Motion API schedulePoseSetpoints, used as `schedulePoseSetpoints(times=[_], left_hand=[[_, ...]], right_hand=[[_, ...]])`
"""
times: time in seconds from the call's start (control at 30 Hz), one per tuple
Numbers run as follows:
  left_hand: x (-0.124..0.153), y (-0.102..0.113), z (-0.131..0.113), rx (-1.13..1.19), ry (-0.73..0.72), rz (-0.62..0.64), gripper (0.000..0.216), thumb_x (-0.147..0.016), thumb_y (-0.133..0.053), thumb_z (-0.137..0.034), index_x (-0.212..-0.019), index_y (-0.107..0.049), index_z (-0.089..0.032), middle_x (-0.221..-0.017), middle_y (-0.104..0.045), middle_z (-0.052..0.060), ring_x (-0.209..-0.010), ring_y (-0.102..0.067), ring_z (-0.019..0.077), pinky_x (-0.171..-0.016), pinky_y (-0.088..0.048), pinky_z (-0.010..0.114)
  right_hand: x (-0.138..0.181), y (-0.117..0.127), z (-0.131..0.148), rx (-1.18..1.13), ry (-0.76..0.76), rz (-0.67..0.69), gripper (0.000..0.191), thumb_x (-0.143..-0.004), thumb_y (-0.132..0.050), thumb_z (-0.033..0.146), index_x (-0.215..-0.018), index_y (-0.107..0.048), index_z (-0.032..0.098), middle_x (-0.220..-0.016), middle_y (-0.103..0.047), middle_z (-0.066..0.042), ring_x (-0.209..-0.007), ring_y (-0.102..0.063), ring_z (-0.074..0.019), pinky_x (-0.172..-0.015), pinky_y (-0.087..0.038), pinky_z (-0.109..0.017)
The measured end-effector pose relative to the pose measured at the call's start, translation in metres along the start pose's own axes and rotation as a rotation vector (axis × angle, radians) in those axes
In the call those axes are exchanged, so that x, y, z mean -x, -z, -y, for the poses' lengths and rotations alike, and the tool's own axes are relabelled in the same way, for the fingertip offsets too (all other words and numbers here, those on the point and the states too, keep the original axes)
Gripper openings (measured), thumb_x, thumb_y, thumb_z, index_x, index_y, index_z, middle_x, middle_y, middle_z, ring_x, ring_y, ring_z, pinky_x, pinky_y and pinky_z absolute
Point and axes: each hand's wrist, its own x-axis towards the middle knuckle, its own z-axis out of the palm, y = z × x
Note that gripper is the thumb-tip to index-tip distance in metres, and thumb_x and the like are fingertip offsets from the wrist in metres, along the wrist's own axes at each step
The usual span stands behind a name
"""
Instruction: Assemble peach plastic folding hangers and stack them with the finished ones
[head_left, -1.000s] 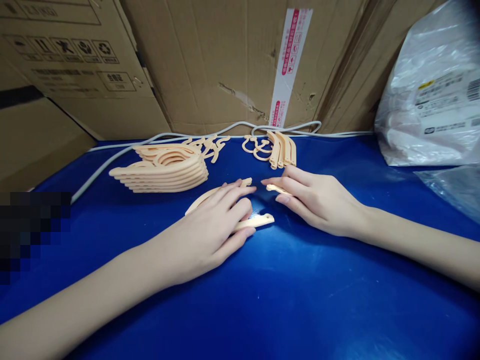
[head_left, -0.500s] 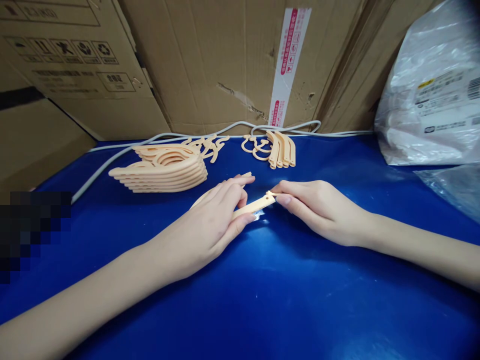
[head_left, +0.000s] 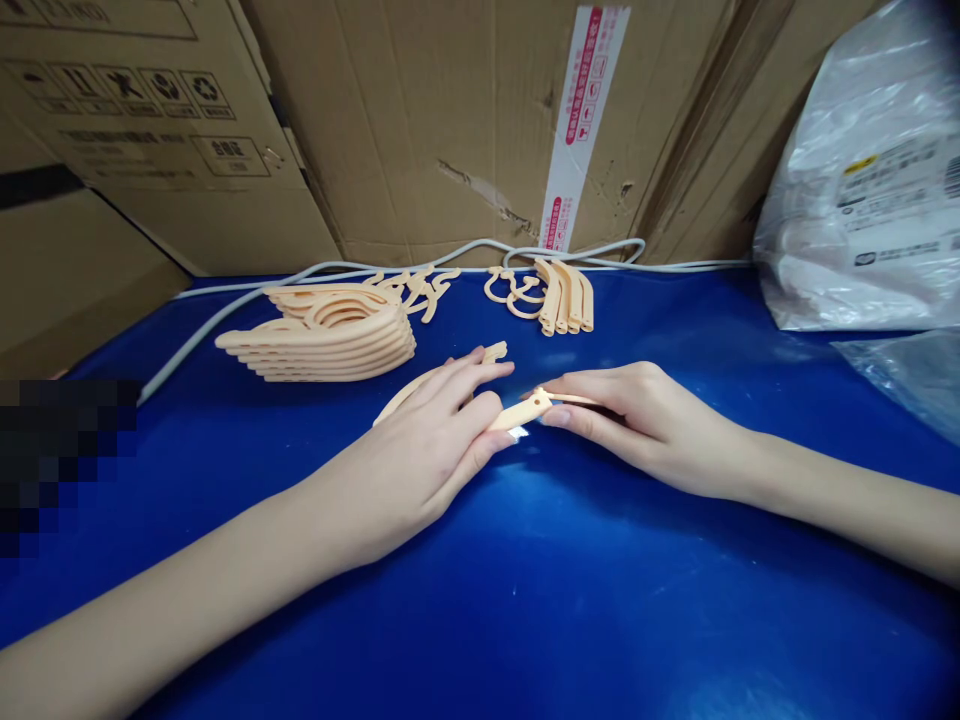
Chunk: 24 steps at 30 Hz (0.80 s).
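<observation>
Cream plastic piece is in the left hand, and its end with a small hole pokes out past the thumb toward the right hand. The left thumb and bent pointer finger are nearly closed, with the piece between them. A curved cream part shows on the far side of the same hand, and a bit sticks out beyond the fingertips. The hand hides the middle, so I cannot tell if it is all one piece.

The right thumb and pointer finger are close together too, with a thin cream stick between them. Its tip is right at the end with the hole. They look like they touch, but it is too small to tell if one is inside the other.

Past the left hand, a bit to its left, is a neat pile of cream hanger shapes. Just behind that pile lie loose cream hooks. Straight ahead of both hands are some round cream hooks, just beside a bunch of bent cream bars. Everything lies on a shiny blue top, and a white cord runs behind the piles.
</observation>
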Motion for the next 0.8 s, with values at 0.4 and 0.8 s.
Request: schedulePoseSetpoints(times=[0.4,0.8], left_hand=[[0.001,0.003,0.003,0.033,-0.006,0.045,0.036,-0.108,-0.031,-0.034,-0.113,-0.063,-0.018,-0.154,-0.046,0.013,-0.15,-0.031,0.0275,-0.124,-0.029,0.052],[-0.001,0.003,0.003,0.041,0.003,0.071,0.034,-0.108,-0.031,-0.035,-0.111,-0.062,-0.019,-0.154,-0.045,0.011,-0.151,-0.029,0.0257,-0.124,-0.027,0.053]], right_hand=[[0.005,-0.002,-0.009,0.374,0.152,-0.048,0.039,-0.107,-0.04,0.035,-0.127,-0.066,0.014,-0.098,-0.075,-0.008,-0.078,-0.073,-0.0171,-0.064,-0.052,-0.026],[0.007,-0.004,-0.014,0.492,0.221,-0.088,0.043,-0.109,-0.034,0.038,-0.125,-0.066,0.014,-0.09,-0.074,-0.005,-0.071,-0.07,-0.0139,-0.058,-0.046,-0.024]])
